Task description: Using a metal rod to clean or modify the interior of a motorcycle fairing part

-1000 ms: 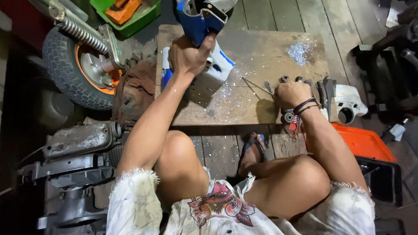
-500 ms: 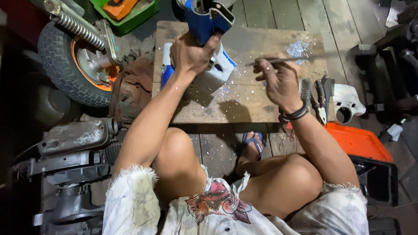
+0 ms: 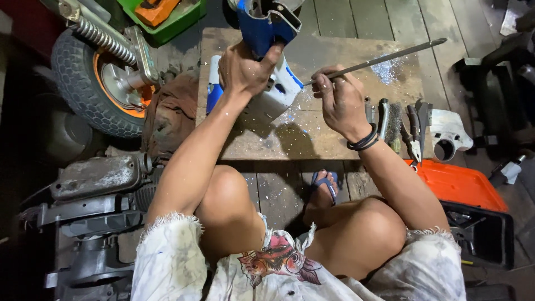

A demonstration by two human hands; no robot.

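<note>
Scene is lit from above and centre; the wooden board (image 3: pixel 334 134) is brightly lit, with glare on metal filings (image 3: pixel 387 69). Left edge and corners are lost in shadow. Focus is sharp; slight wide-angle distortion is noted.

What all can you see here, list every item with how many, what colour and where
Plastic panel: one, blue and white, top centre.
Metal rod: one, grey, over the board.
Wooden board: one, brown, centre.
Hand tools: several, dark, board's right edge.
Wheel: one, black tyre, orange hub, upper left.
Tray: one, orange, right.
Engine parts: several, grey, lower left.
Left hand: gripping the panel.
Right hand: holding the rod.
</note>
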